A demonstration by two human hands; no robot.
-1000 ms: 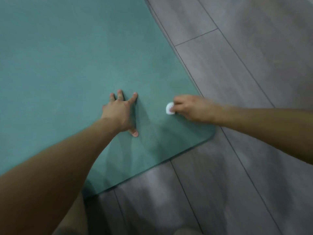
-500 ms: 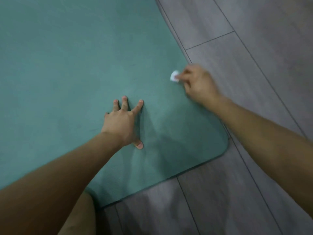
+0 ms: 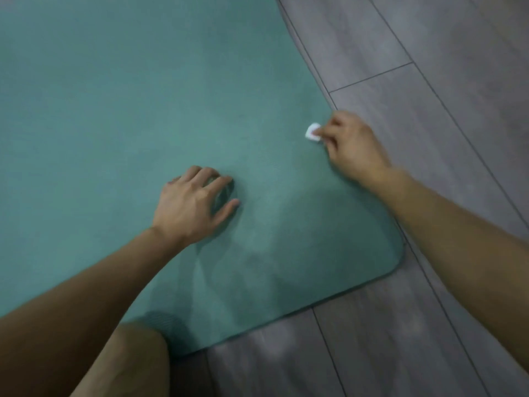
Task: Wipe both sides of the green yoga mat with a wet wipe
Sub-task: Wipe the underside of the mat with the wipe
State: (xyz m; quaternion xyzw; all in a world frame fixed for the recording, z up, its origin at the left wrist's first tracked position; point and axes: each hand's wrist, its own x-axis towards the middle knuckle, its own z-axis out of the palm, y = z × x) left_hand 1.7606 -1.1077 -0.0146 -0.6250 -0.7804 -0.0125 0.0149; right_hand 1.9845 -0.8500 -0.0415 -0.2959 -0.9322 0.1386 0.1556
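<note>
The green yoga mat lies flat on the floor and fills most of the view, with its rounded near right corner at the lower right. My left hand rests on the mat, its fingertips and thumb touching the surface and the fingers bent. My right hand pinches a small folded white wet wipe and holds it against the mat close to the mat's right edge. Only a small part of the wipe shows past the fingers.
Grey wood-look floor planks surround the mat on the right and in front. My bare knee sits at the mat's near edge at the bottom left.
My right hand with the wipe has swept from near the corner up along the right edge of the mat. My left hand's flat fingers have bent so that the palm is raised.
</note>
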